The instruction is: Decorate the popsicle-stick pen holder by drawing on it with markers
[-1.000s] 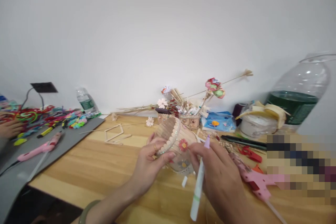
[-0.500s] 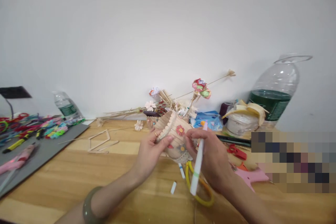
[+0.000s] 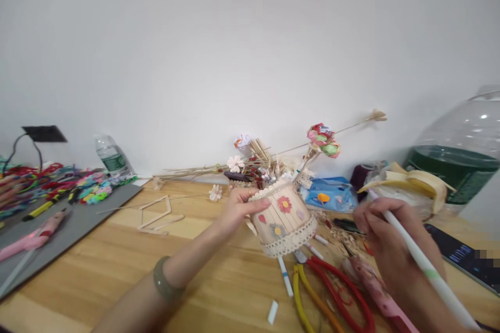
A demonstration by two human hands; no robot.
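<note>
My left hand [image 3: 239, 207] grips the rim of a small pot made of wooden sticks [image 3: 284, 217], with painted flowers and a lace band round its base. The pot is held nearly upright just above the wooden table [image 3: 128, 265]. My right hand [image 3: 385, 234] is off to the right of the pot, apart from it, and holds a long white marker [image 3: 420, 260] with a green band. A green bangle [image 3: 166, 285] sits on my left wrist.
Yellow and red scissors [image 3: 324, 291], a pink glue gun [image 3: 375, 291], loose markers and a white cap [image 3: 272, 312] lie under the pot. Behind are paper flowers on sticks [image 3: 322, 140], a tissue pack [image 3: 326, 195], a large water jug [image 3: 457, 156]. Another person's hand [image 3: 10, 190] rests at far left on a grey mat.
My right hand has left the pot and swung right with the marker. My left hand has turned the pot from tilted to nearly upright.
</note>
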